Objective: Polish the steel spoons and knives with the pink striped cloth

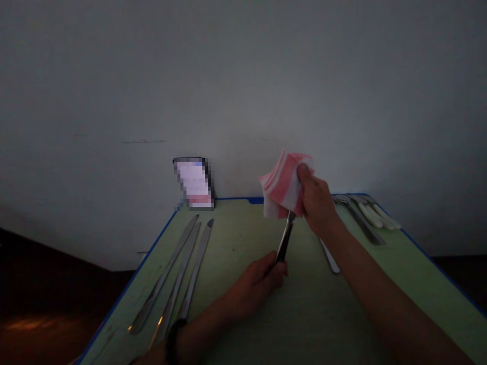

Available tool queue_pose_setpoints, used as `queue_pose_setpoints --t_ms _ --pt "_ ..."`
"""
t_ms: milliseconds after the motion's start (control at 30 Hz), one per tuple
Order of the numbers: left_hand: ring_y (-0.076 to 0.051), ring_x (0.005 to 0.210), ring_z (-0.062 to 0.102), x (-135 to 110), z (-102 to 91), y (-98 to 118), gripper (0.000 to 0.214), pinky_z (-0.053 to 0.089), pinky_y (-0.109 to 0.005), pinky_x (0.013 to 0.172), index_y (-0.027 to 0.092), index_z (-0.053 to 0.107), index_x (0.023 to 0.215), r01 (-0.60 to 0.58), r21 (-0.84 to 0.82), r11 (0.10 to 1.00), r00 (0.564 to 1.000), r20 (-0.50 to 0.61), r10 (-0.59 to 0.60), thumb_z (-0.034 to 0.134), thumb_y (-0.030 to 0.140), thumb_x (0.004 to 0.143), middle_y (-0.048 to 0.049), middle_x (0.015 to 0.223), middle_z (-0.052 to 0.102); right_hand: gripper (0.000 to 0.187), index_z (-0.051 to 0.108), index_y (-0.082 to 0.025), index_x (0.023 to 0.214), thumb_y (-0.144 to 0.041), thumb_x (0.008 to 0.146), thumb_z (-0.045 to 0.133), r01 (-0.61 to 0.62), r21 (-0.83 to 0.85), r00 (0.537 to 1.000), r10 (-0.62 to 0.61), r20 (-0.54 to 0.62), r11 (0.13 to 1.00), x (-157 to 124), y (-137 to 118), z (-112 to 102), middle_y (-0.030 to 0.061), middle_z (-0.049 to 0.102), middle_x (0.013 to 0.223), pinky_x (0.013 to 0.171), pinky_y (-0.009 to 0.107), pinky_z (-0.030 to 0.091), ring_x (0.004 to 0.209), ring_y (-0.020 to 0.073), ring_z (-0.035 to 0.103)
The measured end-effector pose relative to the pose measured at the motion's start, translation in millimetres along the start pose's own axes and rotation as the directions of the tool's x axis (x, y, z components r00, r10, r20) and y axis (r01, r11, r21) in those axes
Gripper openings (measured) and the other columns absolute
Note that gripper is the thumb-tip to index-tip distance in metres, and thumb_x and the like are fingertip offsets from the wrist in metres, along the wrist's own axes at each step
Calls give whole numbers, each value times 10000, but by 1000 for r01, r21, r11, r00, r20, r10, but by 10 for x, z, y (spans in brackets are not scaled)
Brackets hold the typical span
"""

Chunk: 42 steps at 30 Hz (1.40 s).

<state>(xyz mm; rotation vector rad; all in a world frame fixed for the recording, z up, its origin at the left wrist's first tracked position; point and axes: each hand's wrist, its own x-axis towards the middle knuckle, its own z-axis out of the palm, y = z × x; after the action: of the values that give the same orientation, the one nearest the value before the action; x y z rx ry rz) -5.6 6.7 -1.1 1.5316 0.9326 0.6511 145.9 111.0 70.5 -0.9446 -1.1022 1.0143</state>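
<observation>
My left hand (266,274) is closed around the lower handle of a shiny metal piece of cutlery (285,235). It slants up and away above the table, and its head is hidden inside a folded pink-and-white striped cloth (283,182). My right hand (317,195) grips that cloth around the upper end, thumb pressed on its near side. Three table knives (196,266) lie lengthwise on the left of the table, partly behind my left wrist. Partly hidden by my right forearm lies another metal handle (330,257).
The pale green table (236,228) has a blue edge and stands against a grey wall (243,91). A phone (196,183) leans on the wall at the back left. At the back right lie dark metal cutlery (361,223) and white-handled cutlery (375,214).
</observation>
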Motion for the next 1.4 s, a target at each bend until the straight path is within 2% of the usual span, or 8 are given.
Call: queue_pose_setpoints --t_ms 133,367,467,633,867,1000,1167,1400 --pt "-126 681 414 -3 -13 3 263 344 -228 616 179 487 880 7 33 999 1000 -5 -6 372 411 927 20 751 449 448 466 -196 532 -597 690 585 -4 40 1000 4 -11 999 31 16 8 -44 416 478 395 234 257 419 75 350" --pt "-135 714 437 4 -9 21 265 343 -239 646 185 479 851 3 168 986 1000 -2 -2 359 406 934 20 760 459 414 552 -207 656 -617 711 540 70 168 989 -46 -138 983 147 -58 -92 -35 484 554 469 230 348 513 97 457" --pt "-135 706 436 4 -4 23 265 346 -237 634 185 470 851 -3 177 984 1000 25 -1 343 400 939 22 757 454 435 542 -205 670 -639 696 541 76 132 987 -56 -153 988 138 -68 -97 -39 469 545 465 229 346 509 97 447" --pt "-130 705 432 -6 1 10 263 361 -236 645 182 473 868 -15 146 989 1000 27 11 336 393 944 22 763 453 457 483 -203 641 -654 708 503 92 68 990 -85 -112 993 119 -28 -65 -53 411 538 452 227 311 482 87 404" --pt "-139 716 455 -12 -8 45 271 378 -253 666 178 501 900 -7 159 987 999 49 -1 331 386 943 8 789 495 413 470 -207 610 -594 755 455 122 -31 977 -126 -171 992 139 -34 -116 -43 412 546 468 239 326 490 99 408" --pt "-148 727 471 -19 -15 73 281 385 -259 681 181 514 891 7 146 989 998 57 -16 343 401 932 5 786 512 401 438 -209 596 -574 759 466 94 -20 978 -96 -187 995 129 -30 -103 -39 402 552 458 233 321 480 93 375" --pt "-148 738 468 -24 -5 80 280 383 -248 675 177 515 896 30 105 994 998 48 -36 363 410 925 1 795 515 440 410 -211 586 -615 738 490 52 -11 985 -53 -165 999 94 -14 -52 -44 373 537 439 235 295 463 87 341" --pt "-131 701 447 -14 -1 44 255 370 -228 639 182 495 884 69 6 998 997 35 -69 395 414 916 13 771 487 496 367 -215 566 -671 743 443 27 -79 997 -32 -64 996 12 49 15 -51 348 498 413 236 252 433 80 308"
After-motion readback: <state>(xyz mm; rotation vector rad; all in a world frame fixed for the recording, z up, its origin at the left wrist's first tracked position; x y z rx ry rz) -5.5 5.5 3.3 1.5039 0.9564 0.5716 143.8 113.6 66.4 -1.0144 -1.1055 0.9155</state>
